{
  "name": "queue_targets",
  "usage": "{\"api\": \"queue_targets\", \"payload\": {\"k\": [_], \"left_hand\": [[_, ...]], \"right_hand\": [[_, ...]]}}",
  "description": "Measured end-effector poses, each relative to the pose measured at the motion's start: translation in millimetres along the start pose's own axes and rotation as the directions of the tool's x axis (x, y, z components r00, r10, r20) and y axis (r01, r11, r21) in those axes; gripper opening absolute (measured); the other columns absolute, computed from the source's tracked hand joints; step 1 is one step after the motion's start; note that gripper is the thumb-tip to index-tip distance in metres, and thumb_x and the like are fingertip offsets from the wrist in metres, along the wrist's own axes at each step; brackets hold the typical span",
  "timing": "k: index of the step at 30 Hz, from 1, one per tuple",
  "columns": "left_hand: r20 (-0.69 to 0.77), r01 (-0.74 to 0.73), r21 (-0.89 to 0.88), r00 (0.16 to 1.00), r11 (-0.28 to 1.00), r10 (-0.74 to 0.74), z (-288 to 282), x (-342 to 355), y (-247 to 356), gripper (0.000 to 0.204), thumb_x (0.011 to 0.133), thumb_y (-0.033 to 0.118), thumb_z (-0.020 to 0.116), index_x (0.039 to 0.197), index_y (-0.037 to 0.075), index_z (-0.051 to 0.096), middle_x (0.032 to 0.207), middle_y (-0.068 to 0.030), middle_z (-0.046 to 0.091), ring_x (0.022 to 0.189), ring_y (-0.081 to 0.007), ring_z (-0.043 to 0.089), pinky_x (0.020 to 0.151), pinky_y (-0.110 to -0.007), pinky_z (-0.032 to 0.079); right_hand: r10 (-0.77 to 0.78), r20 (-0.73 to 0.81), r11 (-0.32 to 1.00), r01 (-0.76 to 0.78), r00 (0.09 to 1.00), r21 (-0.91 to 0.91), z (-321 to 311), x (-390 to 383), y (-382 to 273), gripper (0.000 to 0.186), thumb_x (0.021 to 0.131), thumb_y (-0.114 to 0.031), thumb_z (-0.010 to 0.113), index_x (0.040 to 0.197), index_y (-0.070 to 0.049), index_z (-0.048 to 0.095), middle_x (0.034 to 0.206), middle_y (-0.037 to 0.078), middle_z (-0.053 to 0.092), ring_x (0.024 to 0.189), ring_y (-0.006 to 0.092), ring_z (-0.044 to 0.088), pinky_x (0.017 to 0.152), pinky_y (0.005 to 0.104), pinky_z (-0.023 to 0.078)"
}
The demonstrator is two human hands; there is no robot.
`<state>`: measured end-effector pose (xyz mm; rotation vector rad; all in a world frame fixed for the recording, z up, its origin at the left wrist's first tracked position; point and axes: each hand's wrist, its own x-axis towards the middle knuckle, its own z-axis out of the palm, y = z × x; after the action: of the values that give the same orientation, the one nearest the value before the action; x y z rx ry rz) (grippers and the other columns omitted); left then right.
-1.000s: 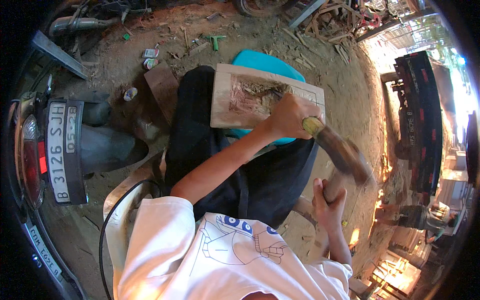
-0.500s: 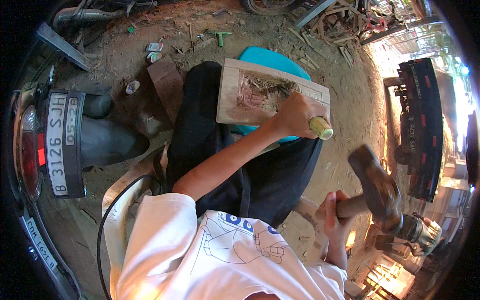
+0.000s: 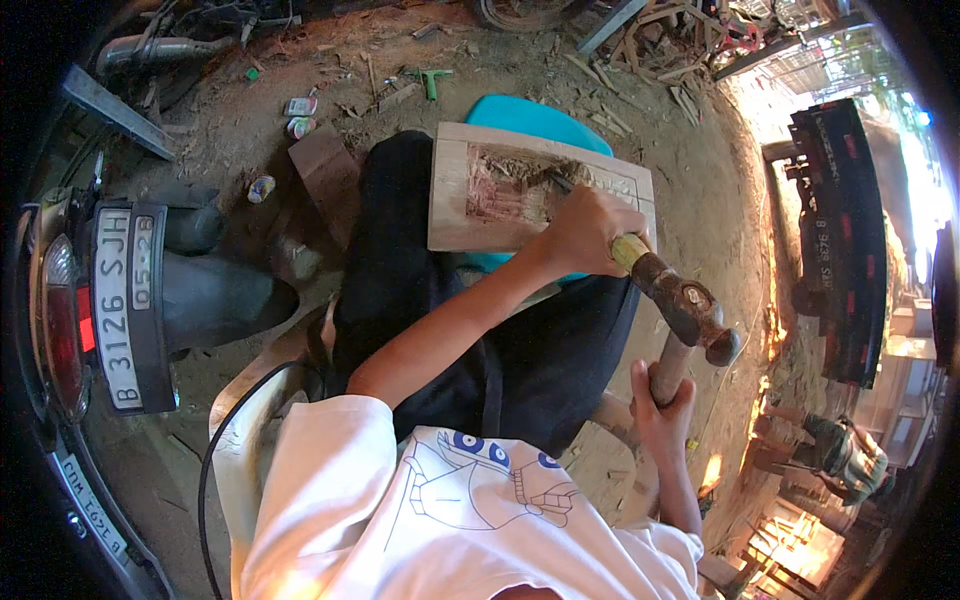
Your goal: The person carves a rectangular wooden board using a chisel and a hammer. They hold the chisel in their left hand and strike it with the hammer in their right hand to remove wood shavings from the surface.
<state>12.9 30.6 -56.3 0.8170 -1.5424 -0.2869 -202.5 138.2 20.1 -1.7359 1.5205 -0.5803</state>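
My left hand [image 3: 592, 232] is closed round a chisel [image 3: 629, 251] with a yellowish handle. Its dark blade slants into the rough hollow cut in a thick wooden board [image 3: 449, 195]. My right hand [image 3: 662, 405] grips the wooden handle of a hammer [image 3: 690, 305], whose rusty head meets the butt of the chisel handle. Pencil lines border the hollow, and splintered chips lie inside it. The board rests on a turquoise stool seat [image 3: 540, 122] in front of my knees. My left hand hides the middle of the chisel and part of the board.
To my left stands a motorbike [image 3: 130, 300]. A brown wooden block [image 3: 325, 185] lies by my left leg. Cans [image 3: 300, 106], a green tool [image 3: 431, 80] and wood scraps litter the dirt floor ahead. Another person [image 3: 850, 460] is at the far right, beyond a dark vehicle tailgate [image 3: 840, 245].
My right hand has swung the hammer left and up, bringing its head from clear of the chisel onto the handle's end. My left hand keeps its hold on the chisel.
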Motion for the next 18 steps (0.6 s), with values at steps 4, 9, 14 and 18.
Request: {"api": "queue_targets", "payload": {"k": [4, 9, 14, 18], "left_hand": [[-0.007, -0.005, 0.004, 1.000, 1.000, 0.005, 8, -2, -2, 0.019, 0.058, 0.030, 0.073, 0.067, 0.016, 0.064, 0.064, -0.0063, 0.061, 0.063, -0.0275, 0.062, 0.057, -0.038, 0.047], [-0.054, -0.018, -0.038, 0.998, 0.999, 0.016, 7, -4, -2, 0.019, 0.061, 0.033, 0.073, 0.066, 0.017, 0.064, 0.063, -0.0056, 0.061, 0.061, -0.0271, 0.062, 0.055, -0.037, 0.046], [-0.032, -0.030, -0.031, 0.999, 0.999, 0.029, 6, 0, -4, 0.019, 0.061, 0.033, 0.072, 0.065, 0.016, 0.064, 0.061, -0.0059, 0.060, 0.060, -0.0268, 0.061, 0.054, -0.037, 0.046], [-0.008, -0.021, 0.010, 1.000, 1.000, 0.021, 6, 0, -3, 0.019, 0.062, 0.033, 0.072, 0.066, 0.016, 0.064, 0.062, -0.0063, 0.060, 0.062, -0.0267, 0.062, 0.055, -0.037, 0.046]], "right_hand": [[-0.106, -0.070, 0.986, 0.114, 0.992, 0.120, -6, -13, -6, 0.030, 0.090, -0.013, 0.058, 0.063, -0.009, 0.047, 0.051, -0.005, 0.043, 0.042, 0.0026, 0.036, 0.039, 0.0217, 0.024], [-0.071, -0.023, 0.981, 0.065, 0.997, -0.180, 0, -8, 13, 0.035, 0.092, -0.013, 0.055, 0.060, -0.011, 0.040, 0.051, -0.006, 0.040, 0.041, 0.0022, 0.035, 0.038, 0.0219, 0.023], [0.087, -0.188, 0.940, -0.018, 0.978, 0.342, 7, -13, -11, 0.034, 0.093, -0.016, 0.052, 0.062, -0.011, 0.039, 0.051, -0.005, 0.040, 0.041, 0.0024, 0.037, 0.038, 0.0217, 0.025], [-0.232, -0.157, 0.951, 0.190, 0.960, -0.246, -1, 1, 20, 0.029, 0.093, -0.016, 0.054, 0.066, -0.007, 0.046, 0.054, -0.003, 0.044, 0.050, 0.0043, 0.040, 0.045, 0.0227, 0.031]]}}
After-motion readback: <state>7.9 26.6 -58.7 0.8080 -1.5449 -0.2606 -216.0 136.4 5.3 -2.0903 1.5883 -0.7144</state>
